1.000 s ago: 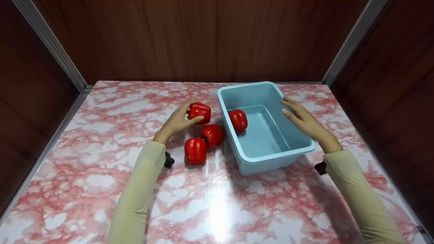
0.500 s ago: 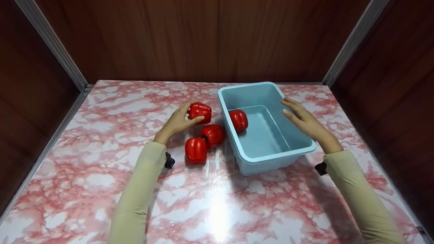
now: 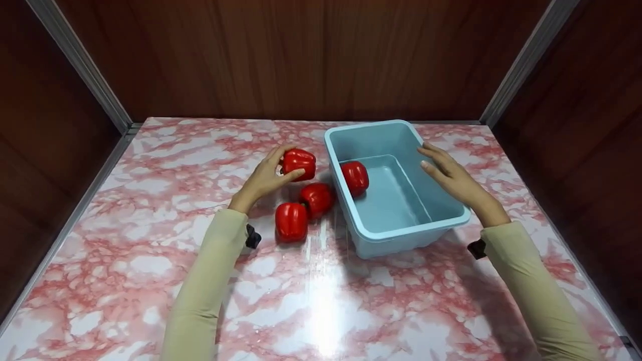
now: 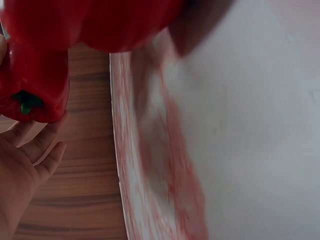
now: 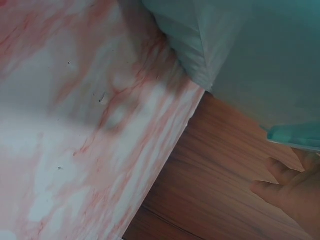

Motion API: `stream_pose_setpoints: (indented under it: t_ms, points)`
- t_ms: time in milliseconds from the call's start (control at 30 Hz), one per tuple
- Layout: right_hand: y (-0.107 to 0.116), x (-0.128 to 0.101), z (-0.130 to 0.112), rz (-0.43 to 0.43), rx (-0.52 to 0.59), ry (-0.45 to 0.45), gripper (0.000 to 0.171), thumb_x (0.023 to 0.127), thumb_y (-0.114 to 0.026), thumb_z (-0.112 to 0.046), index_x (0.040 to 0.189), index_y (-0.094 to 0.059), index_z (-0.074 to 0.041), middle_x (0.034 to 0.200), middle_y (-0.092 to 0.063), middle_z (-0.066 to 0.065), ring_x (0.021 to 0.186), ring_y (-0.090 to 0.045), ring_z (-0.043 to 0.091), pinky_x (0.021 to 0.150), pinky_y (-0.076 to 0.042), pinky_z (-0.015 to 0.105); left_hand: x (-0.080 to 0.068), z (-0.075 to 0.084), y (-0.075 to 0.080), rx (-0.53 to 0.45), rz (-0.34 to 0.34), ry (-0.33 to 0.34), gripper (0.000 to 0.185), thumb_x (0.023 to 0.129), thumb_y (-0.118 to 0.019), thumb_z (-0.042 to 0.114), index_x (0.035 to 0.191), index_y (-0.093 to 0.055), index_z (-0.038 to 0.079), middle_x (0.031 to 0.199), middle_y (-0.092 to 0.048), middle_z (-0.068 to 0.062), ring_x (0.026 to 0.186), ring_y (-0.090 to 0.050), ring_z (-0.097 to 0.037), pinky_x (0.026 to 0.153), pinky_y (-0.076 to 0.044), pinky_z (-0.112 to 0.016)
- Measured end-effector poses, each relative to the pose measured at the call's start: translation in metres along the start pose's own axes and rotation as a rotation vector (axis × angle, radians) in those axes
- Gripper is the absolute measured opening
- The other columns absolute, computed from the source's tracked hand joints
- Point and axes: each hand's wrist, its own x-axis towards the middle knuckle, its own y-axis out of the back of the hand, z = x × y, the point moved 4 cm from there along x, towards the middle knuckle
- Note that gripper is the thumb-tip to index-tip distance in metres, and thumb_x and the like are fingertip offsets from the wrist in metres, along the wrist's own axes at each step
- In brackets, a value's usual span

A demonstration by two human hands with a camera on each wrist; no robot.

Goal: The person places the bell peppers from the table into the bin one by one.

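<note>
In the head view my left hand (image 3: 262,179) grips a red bell pepper (image 3: 302,163), thumb in front and fingers behind. The left wrist view shows the green stem end of this held pepper (image 4: 37,75) with fingers around it. Two more red peppers lie just in front on the table, a rounder pepper (image 3: 318,199) and a nearer pepper (image 3: 291,222). A light blue plastic bin (image 3: 411,233) stands to their right, with one pepper (image 3: 356,178) inside by its left wall. My right hand (image 3: 459,184) is at the bin's right rim, fingers extended and loosely spread.
The tabletop (image 3: 150,265) has a red and white marbled surface. Dark wood panels (image 3: 281,60) enclose the back and both sides, with grey metal posts in the corners. The bin's near corner sits beside the two loose peppers.
The left hand and its pepper have shifted slightly up and to the right. The right hand stays at the bin's rim, and the other peppers lie as before.
</note>
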Motion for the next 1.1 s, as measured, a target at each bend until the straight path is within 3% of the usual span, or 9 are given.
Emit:
stream_pose_setpoints:
  t_ms: [600, 900, 1100]
  points:
    - [-0.001, 0.000, 0.001, 0.002, -0.012, -0.025, 0.051, 0.096, -0.045, -0.041, 0.143, -0.037, -0.024, 0.154, -0.018, 0.003, 0.141, -0.015, 0.028, 0.109, -0.014, 0.059, 0.000, 0.011, -0.002, -0.027, 0.014, -0.038, 0.071, 0.074, -0.062, 0.065, 0.135, -0.036, 0.041, 0.127, -0.046, 0.002, 0.106, -0.048, -0.016, 0.086, -0.049, -0.042]
    - [-0.001, 0.000, 0.000, -0.005, 0.000, -0.020, 0.051, 0.096, -0.045, -0.040, 0.143, -0.036, -0.022, 0.154, -0.018, 0.005, 0.140, -0.016, 0.029, 0.109, -0.016, 0.058, 0.000, 0.012, -0.003, -0.035, 0.016, 0.005, 0.073, 0.071, -0.062, 0.068, 0.134, -0.034, 0.045, 0.131, -0.044, 0.004, 0.109, -0.048, -0.018, 0.090, -0.047, -0.045]
    - [0.000, -0.001, 0.001, -0.009, -0.006, -0.035, 0.054, 0.095, -0.045, -0.043, 0.144, -0.034, -0.022, 0.154, -0.017, 0.005, 0.140, -0.016, 0.028, 0.109, -0.017, 0.058, -0.001, 0.015, -0.003, -0.042, 0.027, -0.020, 0.073, 0.071, -0.062, 0.068, 0.134, -0.036, 0.043, 0.129, -0.045, 0.003, 0.108, -0.048, -0.017, 0.090, -0.047, -0.046]
